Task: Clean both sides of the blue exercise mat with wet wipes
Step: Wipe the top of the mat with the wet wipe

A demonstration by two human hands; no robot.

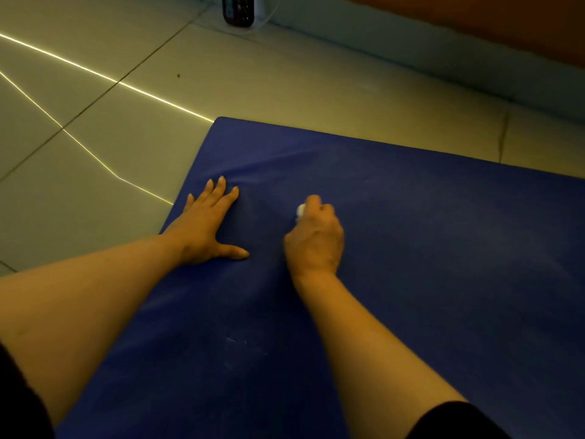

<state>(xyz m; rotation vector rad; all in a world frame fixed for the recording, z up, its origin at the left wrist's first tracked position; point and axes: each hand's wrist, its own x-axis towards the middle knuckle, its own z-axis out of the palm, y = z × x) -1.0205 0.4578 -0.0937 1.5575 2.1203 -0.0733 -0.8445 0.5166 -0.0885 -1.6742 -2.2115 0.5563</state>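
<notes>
The blue exercise mat (427, 248) lies flat on the tiled floor and fills the lower right of the view. My left hand (205, 226) presses flat on the mat near its left edge, fingers straight and spread. To its right, my right hand (316, 239) is curled round a bunched white wet wipe (300, 211), which peeks out at the fingertips and touches the mat. A few pale smudges (234, 346) show on the mat between my forearms.
Pale floor tiles (95, 122) with bright light streaks lie left of and beyond the mat. A dark object (238, 10) with a white cable stands by the far wall. A grey skirting and an orange-brown wall (474, 23) run along the back right.
</notes>
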